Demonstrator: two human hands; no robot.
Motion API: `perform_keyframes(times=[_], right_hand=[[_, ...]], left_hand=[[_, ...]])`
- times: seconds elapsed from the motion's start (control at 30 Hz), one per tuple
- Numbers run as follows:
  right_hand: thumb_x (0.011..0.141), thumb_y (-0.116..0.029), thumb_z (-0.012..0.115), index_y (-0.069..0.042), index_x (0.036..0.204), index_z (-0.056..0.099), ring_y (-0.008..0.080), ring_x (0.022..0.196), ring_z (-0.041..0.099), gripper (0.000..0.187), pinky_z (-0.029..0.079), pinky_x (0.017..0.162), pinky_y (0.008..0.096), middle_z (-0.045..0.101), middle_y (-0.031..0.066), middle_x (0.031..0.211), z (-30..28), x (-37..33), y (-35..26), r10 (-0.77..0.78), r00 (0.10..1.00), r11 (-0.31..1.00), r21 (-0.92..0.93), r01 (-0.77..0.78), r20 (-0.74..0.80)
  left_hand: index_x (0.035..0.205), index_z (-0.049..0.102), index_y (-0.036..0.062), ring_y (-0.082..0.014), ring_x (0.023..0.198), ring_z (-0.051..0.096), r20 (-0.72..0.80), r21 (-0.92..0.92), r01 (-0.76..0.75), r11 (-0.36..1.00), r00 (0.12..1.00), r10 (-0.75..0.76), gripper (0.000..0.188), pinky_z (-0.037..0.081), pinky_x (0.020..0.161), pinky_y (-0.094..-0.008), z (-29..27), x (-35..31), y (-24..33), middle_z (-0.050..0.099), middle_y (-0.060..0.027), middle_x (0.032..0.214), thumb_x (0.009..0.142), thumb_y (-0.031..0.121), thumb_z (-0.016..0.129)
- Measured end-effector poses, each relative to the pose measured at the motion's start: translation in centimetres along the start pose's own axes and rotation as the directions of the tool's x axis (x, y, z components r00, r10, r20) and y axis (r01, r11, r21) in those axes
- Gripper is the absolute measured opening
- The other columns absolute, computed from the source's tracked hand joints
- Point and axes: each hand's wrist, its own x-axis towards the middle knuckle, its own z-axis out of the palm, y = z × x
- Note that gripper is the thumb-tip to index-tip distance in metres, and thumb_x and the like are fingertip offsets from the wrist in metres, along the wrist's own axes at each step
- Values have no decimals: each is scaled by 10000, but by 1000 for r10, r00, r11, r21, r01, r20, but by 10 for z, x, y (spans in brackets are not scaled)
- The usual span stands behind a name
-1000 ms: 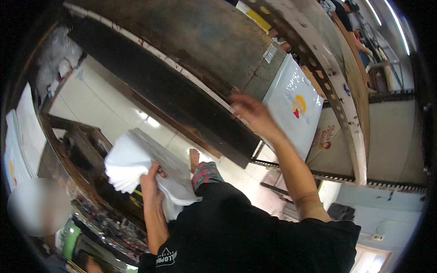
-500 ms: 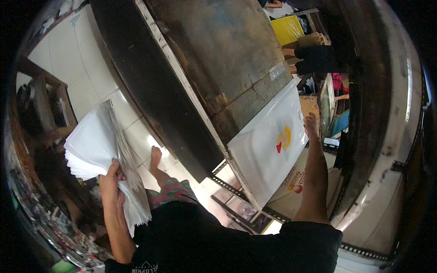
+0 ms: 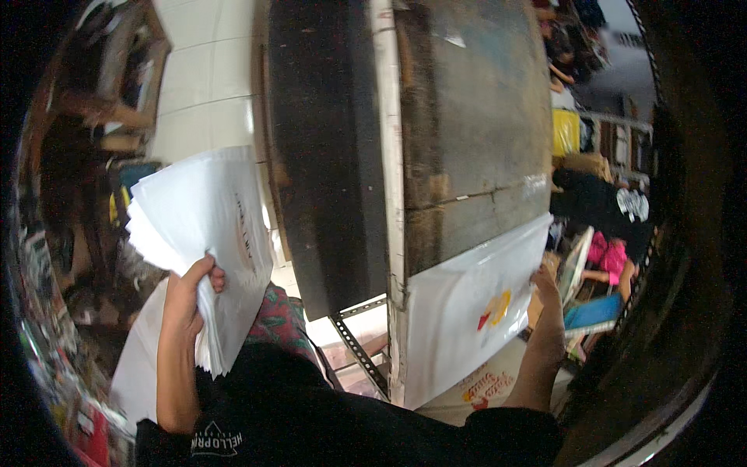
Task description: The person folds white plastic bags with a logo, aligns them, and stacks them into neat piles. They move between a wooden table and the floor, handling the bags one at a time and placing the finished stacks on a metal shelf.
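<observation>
My left hand [image 3: 191,300] is closed around a thick, fanned stack of white sheets [image 3: 206,198], held upright left of the work table. Dark print shows on the stack's right face. A further white sheet [image 3: 140,362] hangs below, beside my left forearm. On the near end of the table lies a glossy white sheet [image 3: 447,311] with a yellow and red print [image 3: 494,309]. My right hand [image 3: 547,288] has its fingers closed at this sheet's right edge, and the fingertips are partly hidden.
The long, stained work table [image 3: 482,117] runs away from me, with a dark board [image 3: 327,156] along its left side. White floor tiles [image 3: 206,70] lie farther left. At right are a yellow package [image 3: 566,132], a pink cloth [image 3: 607,257] and other people.
My view has swung, so the table now stands nearly upright in it. The stack in my left hand has turned, showing its printed face. My right hand stays at the printed sheet's edge.
</observation>
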Motion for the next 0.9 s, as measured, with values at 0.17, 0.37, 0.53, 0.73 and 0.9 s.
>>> perform_keyframes(times=[0.17, 0.37, 0.53, 0.73, 0.9], right_hand=[[829, -91, 649, 13, 1299, 465, 233, 1084, 567, 515, 490, 867, 391, 548, 142, 1227, -24, -6, -8, 126, 977, 992, -2, -127, 170], [801, -76, 693, 16, 1216, 531, 223, 949, 629, 454, 520, 811, 364, 636, 118, 1084, -20, -8, 9, -68, 996, 998, 19, 67, 52], [714, -34, 723, 4, 1117, 627, 192, 876, 636, 416, 516, 788, 355, 679, 93, 1004, -24, -10, 23, -191, 981, 968, -171, 182, -40], [715, -99, 735, 13, 1093, 601, 202, 904, 604, 416, 495, 820, 331, 651, 94, 970, -18, -20, -34, -3, 1000, 926, -379, -5, -21], [709, -187, 754, 14, 1211, 537, 233, 975, 595, 582, 482, 874, 356, 635, 125, 1070, -13, -18, -22, 36, 997, 960, -274, -53, -66]], left_hand=[[1019, 573, 11, -125, 586, 536, -22, -20, -4, 1000, 1000, 4, 238, 444, 553, -261, 4, -2, -11, 577, -42, 721, 860, 163, 663], [1015, 577, 3, -134, 612, 539, -52, -39, -40, 998, 998, 38, 248, 441, 567, -265, -1, -3, -20, 567, -50, 724, 857, 174, 663], [1006, 594, -9, -135, 618, 535, -84, -34, -60, 998, 995, 57, 247, 440, 591, -265, -12, 1, -23, 571, -44, 718, 856, 177, 656], [966, 595, 10, -138, 612, 536, -119, -96, -52, 994, 992, 41, 179, 443, 586, -260, -25, 9, -31, 580, -48, 704, 854, 141, 642], [968, 583, 16, -143, 598, 522, -104, -101, -58, 993, 993, 47, 155, 438, 574, -271, -23, 13, -34, 564, -49, 693, 866, 127, 616]])
